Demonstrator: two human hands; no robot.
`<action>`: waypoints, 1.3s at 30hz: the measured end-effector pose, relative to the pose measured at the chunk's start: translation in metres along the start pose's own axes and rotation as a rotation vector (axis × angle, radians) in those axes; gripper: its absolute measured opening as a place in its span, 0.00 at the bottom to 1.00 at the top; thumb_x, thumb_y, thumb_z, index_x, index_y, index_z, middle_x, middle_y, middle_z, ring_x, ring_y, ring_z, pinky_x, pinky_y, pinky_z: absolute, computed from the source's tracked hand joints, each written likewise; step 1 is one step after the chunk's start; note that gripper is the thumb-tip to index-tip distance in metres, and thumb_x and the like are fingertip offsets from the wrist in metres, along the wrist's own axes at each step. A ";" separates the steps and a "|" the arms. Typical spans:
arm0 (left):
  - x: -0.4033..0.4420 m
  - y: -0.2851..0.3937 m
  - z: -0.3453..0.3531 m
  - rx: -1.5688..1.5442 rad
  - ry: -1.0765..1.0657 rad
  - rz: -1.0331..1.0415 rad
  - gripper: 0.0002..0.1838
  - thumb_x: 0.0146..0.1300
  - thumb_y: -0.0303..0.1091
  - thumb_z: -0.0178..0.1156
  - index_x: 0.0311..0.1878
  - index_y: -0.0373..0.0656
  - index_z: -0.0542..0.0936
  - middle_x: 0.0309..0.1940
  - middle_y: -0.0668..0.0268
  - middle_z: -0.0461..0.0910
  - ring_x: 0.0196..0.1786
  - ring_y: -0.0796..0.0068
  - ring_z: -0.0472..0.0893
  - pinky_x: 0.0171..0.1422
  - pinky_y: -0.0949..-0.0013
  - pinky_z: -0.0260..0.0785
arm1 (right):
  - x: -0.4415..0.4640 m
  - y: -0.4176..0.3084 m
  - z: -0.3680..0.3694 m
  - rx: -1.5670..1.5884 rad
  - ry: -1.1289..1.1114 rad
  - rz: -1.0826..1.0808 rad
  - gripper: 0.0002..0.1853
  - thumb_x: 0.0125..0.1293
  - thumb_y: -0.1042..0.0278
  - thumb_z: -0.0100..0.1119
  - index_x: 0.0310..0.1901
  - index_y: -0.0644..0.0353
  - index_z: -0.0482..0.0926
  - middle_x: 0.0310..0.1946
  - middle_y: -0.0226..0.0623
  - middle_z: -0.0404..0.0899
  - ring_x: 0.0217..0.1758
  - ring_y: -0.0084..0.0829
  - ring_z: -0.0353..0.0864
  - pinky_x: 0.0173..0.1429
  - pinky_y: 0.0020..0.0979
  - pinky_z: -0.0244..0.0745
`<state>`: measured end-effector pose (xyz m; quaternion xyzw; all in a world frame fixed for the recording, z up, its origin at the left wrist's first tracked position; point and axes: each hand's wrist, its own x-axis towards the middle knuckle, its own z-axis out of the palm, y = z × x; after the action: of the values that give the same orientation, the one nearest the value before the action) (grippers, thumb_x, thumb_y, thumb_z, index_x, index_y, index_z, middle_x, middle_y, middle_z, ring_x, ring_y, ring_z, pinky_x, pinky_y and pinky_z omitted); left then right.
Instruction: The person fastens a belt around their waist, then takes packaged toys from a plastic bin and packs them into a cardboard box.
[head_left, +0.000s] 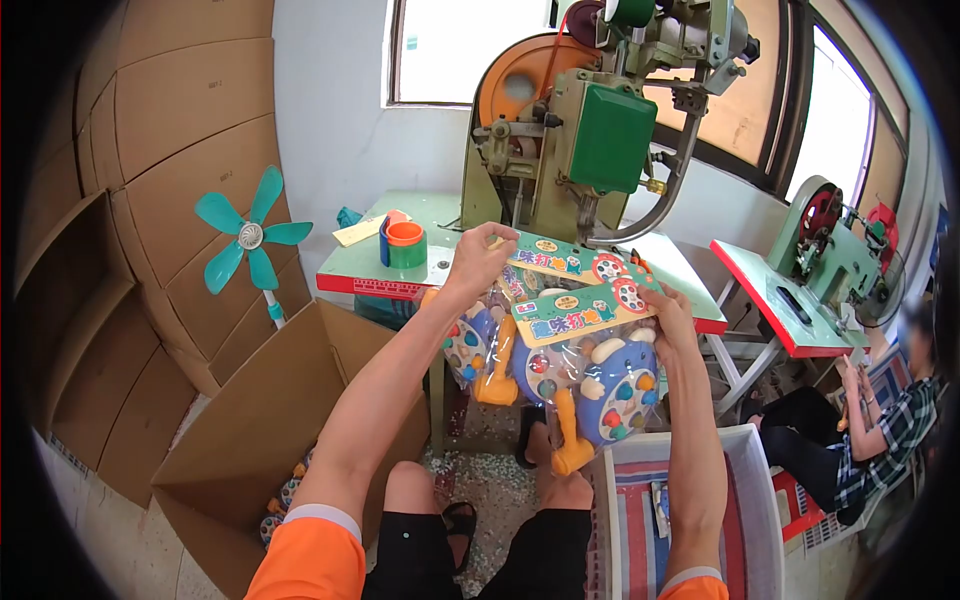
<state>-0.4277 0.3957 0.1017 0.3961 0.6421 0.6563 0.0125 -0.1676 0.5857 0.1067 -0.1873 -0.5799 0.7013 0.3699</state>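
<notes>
My left hand [482, 262] pinches the upper left corner of a printed header card [547, 259] on a clear bagged toy set [468, 345]. In front of it, overlapping, hangs a second bagged toy set [622, 395] with a similar green and yellow card [572, 320]. My right hand [672, 312] grips the right end of the cards. Through the plastic I see blue toys with coloured knobs and yellow-orange toy hammers [570, 435]. Both bags hang above my knees, before the table's front edge. How many bags overlap is hard to tell.
A green riveting-type machine [605, 135] stands on the table [450, 215] ahead, beside tape rolls [405, 245]. An open carton [225, 455] with several toys stands left, near a fan [250, 235]. A lined white crate [755, 480] is right. Another person [890, 440] sits farther right.
</notes>
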 end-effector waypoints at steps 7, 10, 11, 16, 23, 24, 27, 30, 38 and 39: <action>-0.059 -0.002 -0.005 -0.166 0.014 0.141 0.12 0.72 0.29 0.58 0.55 0.40 0.82 0.34 0.68 0.82 0.33 0.83 0.77 0.38 0.73 0.70 | -0.050 0.025 0.004 -0.008 0.033 -0.158 0.16 0.71 0.73 0.63 0.57 0.71 0.77 0.43 0.42 0.86 0.39 0.25 0.87 0.42 0.26 0.83; -0.084 -0.011 -0.012 -0.193 0.014 0.117 0.12 0.74 0.28 0.57 0.58 0.42 0.80 0.35 0.71 0.79 0.33 0.87 0.74 0.35 0.76 0.67 | -0.069 0.047 0.000 0.093 0.118 -0.190 0.14 0.74 0.71 0.61 0.57 0.69 0.78 0.45 0.41 0.85 0.43 0.24 0.87 0.47 0.26 0.82; -0.092 -0.014 -0.016 -0.202 0.009 0.043 0.13 0.75 0.28 0.56 0.59 0.42 0.80 0.34 0.72 0.78 0.33 0.88 0.73 0.35 0.77 0.66 | -0.076 0.049 -0.002 0.094 0.122 -0.185 0.14 0.74 0.71 0.61 0.57 0.69 0.78 0.45 0.41 0.85 0.43 0.24 0.87 0.47 0.26 0.82; -0.123 -0.005 -0.026 -0.045 0.001 0.038 0.16 0.75 0.28 0.55 0.63 0.42 0.79 0.33 0.74 0.77 0.33 0.88 0.71 0.37 0.79 0.64 | -0.086 0.042 -0.003 0.268 0.150 -0.191 0.14 0.75 0.69 0.59 0.55 0.70 0.77 0.44 0.40 0.85 0.42 0.25 0.87 0.45 0.26 0.82; -0.115 0.009 -0.021 0.045 -0.152 0.259 0.23 0.71 0.21 0.49 0.67 0.43 0.80 0.40 0.72 0.82 0.34 0.89 0.72 0.39 0.81 0.65 | -0.025 0.030 0.026 0.158 0.178 -0.145 0.12 0.77 0.69 0.57 0.54 0.68 0.75 0.45 0.42 0.85 0.44 0.30 0.88 0.47 0.31 0.85; -0.107 0.008 -0.021 0.121 -0.211 0.300 0.24 0.70 0.19 0.48 0.67 0.43 0.79 0.42 0.71 0.83 0.35 0.89 0.72 0.40 0.81 0.65 | -0.019 0.027 0.032 0.173 0.179 -0.132 0.14 0.77 0.68 0.57 0.57 0.67 0.74 0.45 0.40 0.84 0.42 0.29 0.87 0.44 0.30 0.84; -0.077 0.000 -0.020 0.039 -0.232 0.184 0.25 0.69 0.18 0.48 0.67 0.43 0.80 0.45 0.68 0.84 0.36 0.89 0.74 0.41 0.81 0.67 | -0.001 0.018 0.042 0.201 0.181 -0.112 0.17 0.77 0.67 0.56 0.61 0.66 0.71 0.44 0.36 0.82 0.38 0.26 0.85 0.37 0.27 0.81; -0.052 0.004 -0.022 0.020 -0.253 0.093 0.25 0.69 0.18 0.47 0.66 0.43 0.81 0.46 0.67 0.85 0.36 0.89 0.76 0.42 0.81 0.69 | 0.017 0.016 0.041 0.152 0.197 -0.067 0.16 0.78 0.66 0.54 0.60 0.65 0.71 0.43 0.37 0.82 0.37 0.27 0.84 0.35 0.29 0.79; -0.029 -0.005 -0.014 -0.018 -0.262 0.040 0.24 0.70 0.20 0.48 0.64 0.43 0.83 0.36 0.70 0.84 0.29 0.91 0.74 0.33 0.80 0.68 | 0.041 0.023 0.037 0.119 0.221 -0.050 0.13 0.78 0.65 0.52 0.57 0.64 0.72 0.43 0.37 0.81 0.40 0.28 0.84 0.36 0.31 0.78; -0.030 -0.002 -0.015 -0.012 -0.266 0.040 0.24 0.70 0.20 0.48 0.64 0.44 0.83 0.34 0.71 0.83 0.26 0.91 0.72 0.31 0.80 0.67 | 0.041 0.024 0.036 0.118 0.224 -0.049 0.13 0.78 0.65 0.52 0.57 0.64 0.72 0.43 0.37 0.81 0.40 0.28 0.84 0.36 0.31 0.78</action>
<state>-0.4161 0.3682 0.0868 0.4921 0.6227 0.6021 0.0868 -0.2264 0.5906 0.1001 -0.2281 -0.4969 0.6998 0.4596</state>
